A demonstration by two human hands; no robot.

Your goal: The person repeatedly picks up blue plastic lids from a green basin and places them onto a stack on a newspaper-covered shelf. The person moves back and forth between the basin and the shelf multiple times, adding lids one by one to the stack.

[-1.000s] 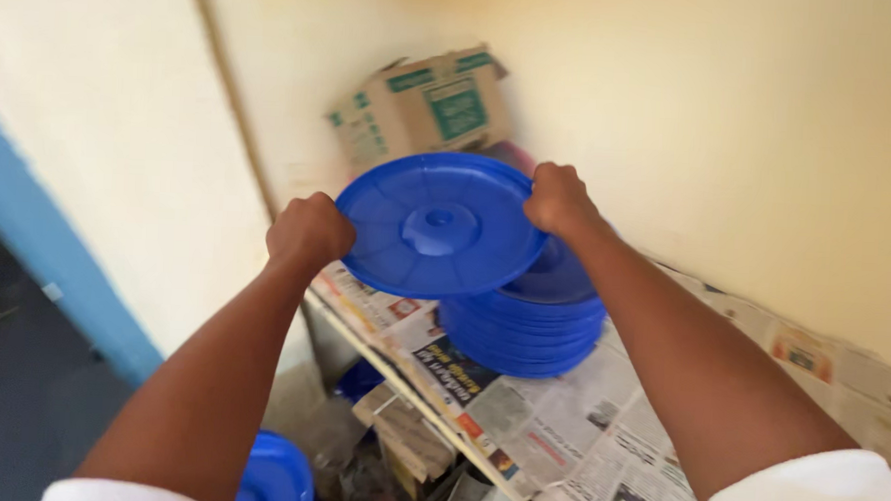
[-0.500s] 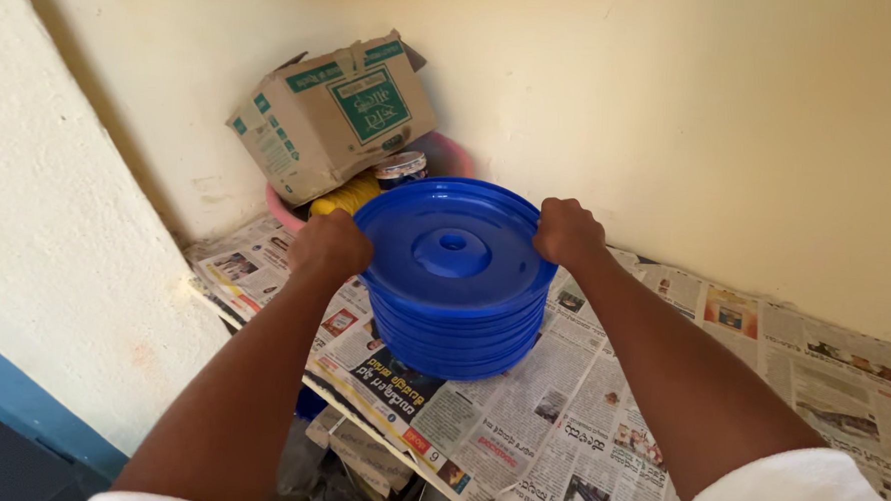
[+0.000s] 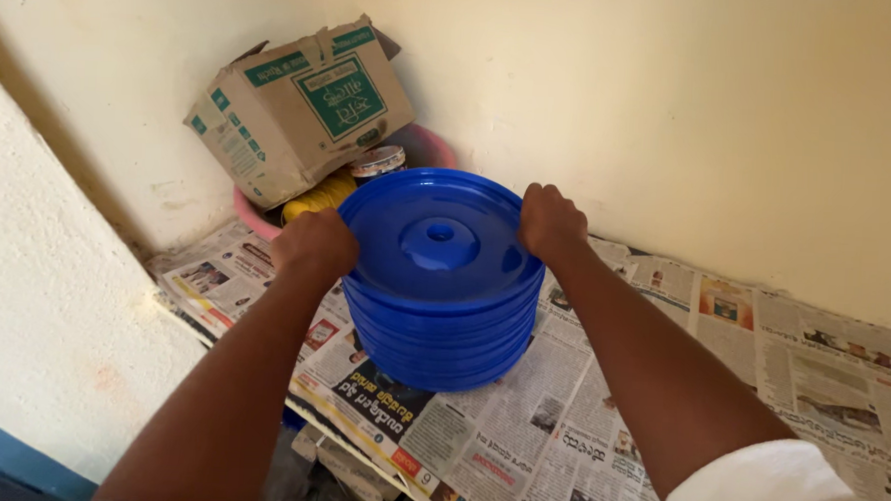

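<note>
We have brought the top lid (image 3: 436, 242) down: a second ago it was held tilted above the stack (image 3: 440, 330), half a second ago nearly seated, now it sits flat on the pile. So the placing looks about finished, as we judge it. Stack stands on the newspaper-covered shelf (image 3: 791, 366), just near of a pink tub (image 3: 255, 215) with a tilted cardboard box (image 3: 297, 104) in it, in the far left corner. Our left hand (image 3: 316, 243) is clenched over the lid's left rim, fingers curled under and hidden. Our right hand (image 3: 550, 221) is clamped on the right rim, fingers (image 3: 536, 196) bent over the edge. Both are gripping the lid, neither released.
</note>
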